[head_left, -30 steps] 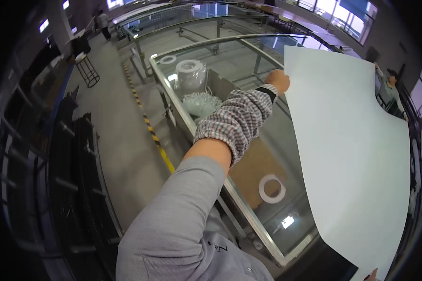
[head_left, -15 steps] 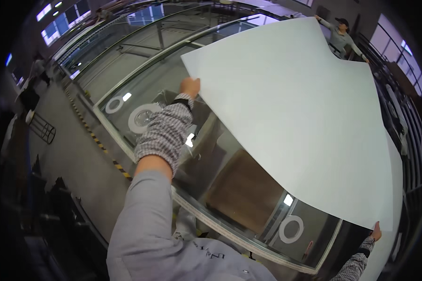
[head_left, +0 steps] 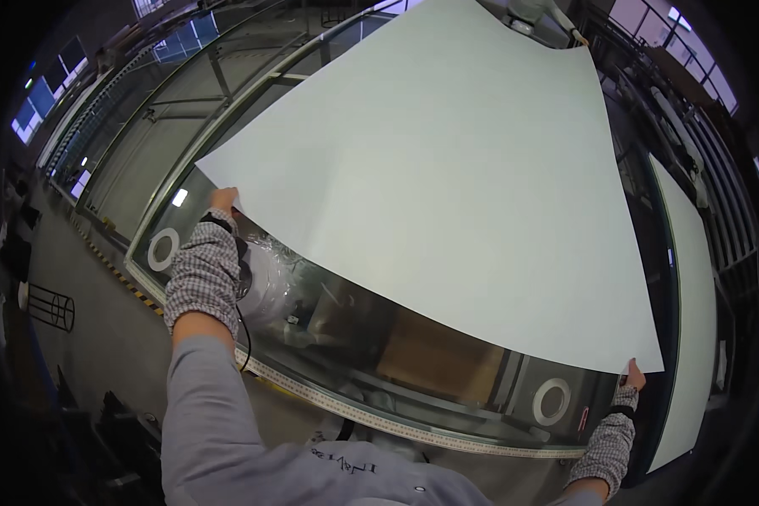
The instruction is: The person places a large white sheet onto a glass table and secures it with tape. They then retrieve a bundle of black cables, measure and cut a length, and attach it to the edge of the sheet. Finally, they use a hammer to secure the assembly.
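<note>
A large white sheet (head_left: 447,185) hangs stretched over a glass-topped table, its near edge sagging between my hands. My left hand (head_left: 225,199) is closed on that edge close to the left corner. Toward the near right corner, my right hand (head_left: 634,374) pinches the same edge. At the far end a co-worker's hand (head_left: 584,39) holds the sheet's far right corner. Below my left hand, a roll wrapped in clear film (head_left: 268,282) is on the table, partly covered by my sleeve. A white ring (head_left: 552,401) lies near my right hand, beside a small red tool (head_left: 584,418).
Another white ring (head_left: 163,250) lies at the table's left end. A marked strip (head_left: 396,428) runs along the near edge. A brown board (head_left: 438,358) shows through the glass. To the right is another white panel (head_left: 690,312). A black wire stand (head_left: 51,307) is on the floor at left.
The sheet has shifted left across the table, and both my hands have moved left with it. A separate white panel now shows at the right. My view has tilted down, cutting off most of the co-worker.
</note>
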The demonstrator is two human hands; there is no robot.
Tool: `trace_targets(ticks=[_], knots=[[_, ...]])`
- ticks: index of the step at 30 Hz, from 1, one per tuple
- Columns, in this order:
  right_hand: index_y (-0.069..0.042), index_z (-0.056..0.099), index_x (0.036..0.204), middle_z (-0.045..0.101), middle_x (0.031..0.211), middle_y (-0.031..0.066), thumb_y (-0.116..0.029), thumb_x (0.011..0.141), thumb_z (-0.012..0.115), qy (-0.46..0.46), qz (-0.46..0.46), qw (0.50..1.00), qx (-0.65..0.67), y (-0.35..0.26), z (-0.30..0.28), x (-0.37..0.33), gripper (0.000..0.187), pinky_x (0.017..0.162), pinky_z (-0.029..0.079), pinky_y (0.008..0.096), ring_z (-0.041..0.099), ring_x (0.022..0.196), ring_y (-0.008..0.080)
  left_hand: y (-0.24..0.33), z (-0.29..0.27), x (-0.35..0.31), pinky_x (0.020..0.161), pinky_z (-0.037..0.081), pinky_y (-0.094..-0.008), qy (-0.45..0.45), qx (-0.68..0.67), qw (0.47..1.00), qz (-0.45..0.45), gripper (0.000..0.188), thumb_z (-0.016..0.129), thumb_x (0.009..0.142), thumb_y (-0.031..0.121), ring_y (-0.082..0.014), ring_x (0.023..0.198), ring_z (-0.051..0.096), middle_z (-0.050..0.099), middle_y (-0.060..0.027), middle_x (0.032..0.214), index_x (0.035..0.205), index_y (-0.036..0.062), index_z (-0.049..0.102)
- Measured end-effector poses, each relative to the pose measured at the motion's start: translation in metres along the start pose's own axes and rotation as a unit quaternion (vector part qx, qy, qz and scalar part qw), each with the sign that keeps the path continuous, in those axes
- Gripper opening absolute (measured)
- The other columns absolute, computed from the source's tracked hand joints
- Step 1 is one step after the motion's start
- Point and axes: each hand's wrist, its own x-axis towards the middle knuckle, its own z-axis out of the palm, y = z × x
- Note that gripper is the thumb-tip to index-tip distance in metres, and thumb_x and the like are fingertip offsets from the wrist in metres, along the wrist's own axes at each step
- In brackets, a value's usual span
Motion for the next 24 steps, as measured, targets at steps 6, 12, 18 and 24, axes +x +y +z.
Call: trace_targets(ticks=[6, 12, 18, 24], knots=[[0.0, 0.056, 0.064, 0.05, 0.048, 0.0096, -0.034, 0.072, 0.07, -0.084, 0.071, 0.994, 0.021, 0.012, 0.038, -0.062, 0.038, 0.033, 0.032, 0.0321, 0.043, 0.036, 0.0163, 0.043, -0.036, -0.021, 0.052, 0.046, -0.0355, -0.005, 0.266, 0.951, -0.155, 0.022, 0.05, 0.084, 0.028, -0.0206, 0.062, 0.059, 0.062, -0.0059, 0.078, 0.094, 0.0091, 0.055], [0.001, 0.052, 0.064, 0.047, 0.048, 0.0098, -0.03, 0.073, 0.071, -0.119, 0.11, 0.986, -0.027, 0.028, 0.069, -0.08, 0.038, 0.034, 0.033, 0.0338, 0.042, 0.036, 0.0177, 0.057, -0.061, -0.072, 0.048, 0.042, -0.0293, -0.02, 0.345, 0.937, -0.053, 0.026, 0.05, 0.082, 0.029, -0.0142, 0.055, 0.053, 0.058, -0.0056, 0.069, 0.077, 0.0047, 0.057], [0.001, 0.05, 0.067, 0.047, 0.05, 0.0095, -0.029, 0.073, 0.07, -0.138, 0.145, 0.978, -0.056, 0.002, 0.083, -0.08, 0.037, 0.037, 0.033, 0.0338, 0.041, 0.039, 0.0161, 0.011, -0.09, -0.141, 0.059, 0.044, -0.027, -0.105, 0.331, 0.937, 0.03, 0.036, 0.057, 0.081, 0.037, -0.0131, 0.069, 0.055, 0.059, -0.0052, 0.078, 0.089, 0.0026, 0.059], [0.0, 0.056, 0.074, 0.048, 0.05, 0.0091, -0.03, 0.071, 0.071, -0.155, 0.15, 0.972, -0.09, 0.0, 0.081, -0.085, 0.033, 0.036, 0.032, 0.0331, 0.038, 0.039, 0.0141, -0.025, -0.088, -0.183, 0.075, 0.046, -0.0282, -0.078, 0.249, 0.965, 0.035, 0.051, 0.059, 0.082, 0.039, -0.0172, 0.09, 0.056, 0.057, -0.0095, 0.098, 0.113, 0.0, 0.047]])
